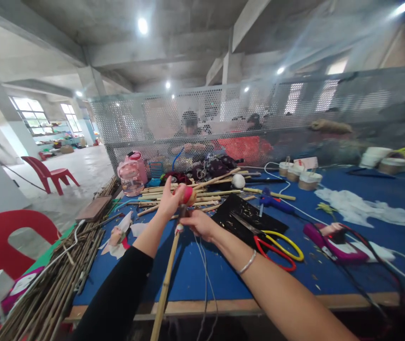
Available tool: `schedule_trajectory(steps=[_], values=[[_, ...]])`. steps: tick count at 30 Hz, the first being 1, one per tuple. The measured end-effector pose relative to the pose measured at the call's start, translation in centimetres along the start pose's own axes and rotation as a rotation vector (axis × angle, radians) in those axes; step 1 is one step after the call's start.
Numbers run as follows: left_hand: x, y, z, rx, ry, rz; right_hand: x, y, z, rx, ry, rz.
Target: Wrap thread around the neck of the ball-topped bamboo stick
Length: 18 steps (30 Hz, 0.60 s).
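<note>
A pale bamboo stick (167,282) slants up from the bottom edge, over the table's front edge, to both hands. My left hand (170,199), thumb raised, is closed around a red and tan piece (187,195) at the stick's upper end; the fingers hide part of it. Just below, my right hand (200,223) has its fingers closed at the top of the stick, where a white wrapping (179,228) shows. What exactly its fingertips pinch is partly hidden. Thin pale cords (205,270) hang beneath my right hand, past the table's edge.
On the blue table (188,284) lie scissors (277,244) on black cloth, a blue glue gun (275,203), a purple device (333,244), bamboo sticks (145,196) and a white ball (238,181). Brown sticks (53,279) line the left. Behind a perforated screen (145,113) sits a person.
</note>
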<state>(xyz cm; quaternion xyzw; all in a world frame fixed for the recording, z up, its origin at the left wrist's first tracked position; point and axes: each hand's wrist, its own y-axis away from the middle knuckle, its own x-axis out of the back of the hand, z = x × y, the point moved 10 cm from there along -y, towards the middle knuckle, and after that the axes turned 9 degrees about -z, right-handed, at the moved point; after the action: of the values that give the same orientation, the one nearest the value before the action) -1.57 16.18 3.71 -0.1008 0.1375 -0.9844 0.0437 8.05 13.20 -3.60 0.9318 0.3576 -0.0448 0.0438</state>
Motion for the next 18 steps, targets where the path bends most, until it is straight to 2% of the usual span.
schedule_trajectory(steps=[2, 5, 7, 11, 13, 15, 18], values=[[-1.2, -0.6, 1.5, -0.053, -0.118, -0.072, -0.7, 0.0, -0.4, 0.052, 0.000, -0.002], [-1.3, -0.5, 3.0, -0.121, -0.228, -0.009, -1.3, 0.2, -1.4, 0.137, -0.018, 0.003], [-1.1, -0.2, 3.5, -0.159, -0.208, 0.049, -1.4, 0.3, -1.9, 0.166, -0.019, 0.013], [-0.7, 0.5, 3.4, -0.171, -0.055, 0.083, -0.9, 0.5, -2.5, 0.164, -0.027, 0.027], [-0.4, 1.3, 2.4, -0.117, 0.050, 0.102, -0.4, 0.6, -2.9, 0.157, -0.047, 0.024], [-0.7, 2.4, 0.7, 0.016, 0.117, 0.065, 0.6, 0.8, -3.4, 0.162, -0.067, 0.051], [-2.7, 4.9, -2.3, 0.273, 0.115, -0.098, 2.4, 1.0, -3.4, 0.148, -0.060, 0.146]])
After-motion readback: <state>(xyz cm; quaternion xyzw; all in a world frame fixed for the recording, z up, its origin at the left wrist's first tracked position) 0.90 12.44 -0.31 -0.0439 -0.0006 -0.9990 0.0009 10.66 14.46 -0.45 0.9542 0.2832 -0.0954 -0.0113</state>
